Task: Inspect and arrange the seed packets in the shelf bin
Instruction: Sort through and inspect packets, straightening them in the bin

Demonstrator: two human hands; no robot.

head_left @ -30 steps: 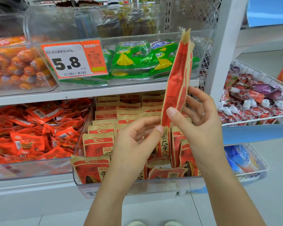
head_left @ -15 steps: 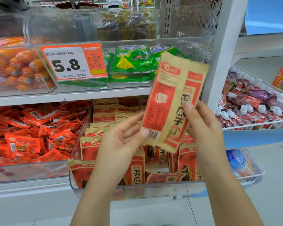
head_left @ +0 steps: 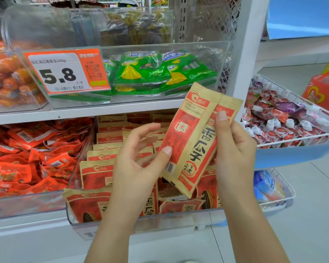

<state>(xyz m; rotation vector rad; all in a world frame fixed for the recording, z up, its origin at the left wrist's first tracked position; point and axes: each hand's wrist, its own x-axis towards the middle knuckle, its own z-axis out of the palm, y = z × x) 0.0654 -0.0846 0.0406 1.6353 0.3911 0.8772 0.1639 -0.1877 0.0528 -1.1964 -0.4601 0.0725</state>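
I hold a red-and-tan seed packet (head_left: 193,137) tilted above the clear shelf bin (head_left: 160,222), its printed side with date stamp and barcode facing me. My right hand (head_left: 234,154) grips its right edge, thumb pressed on the upper front. My left hand (head_left: 139,164) pinches the lower left edge near the barcode with its thumb, the other fingers spread loosely. Below, the bin holds several matching seed packets (head_left: 97,172) standing in rows, some leaning at the front.
Left of the bin lies a clear bin of orange-red snack packs (head_left: 27,160). The shelf above carries green packets (head_left: 150,73) behind an orange 5.8 price tag (head_left: 65,73). A white upright post (head_left: 243,59) and a wire basket of jelly pouches (head_left: 285,118) stand to the right.
The packet turned from edge-on to flat with its printed side toward me, then dropped lower and slightly right. Both hands kept hold of it.
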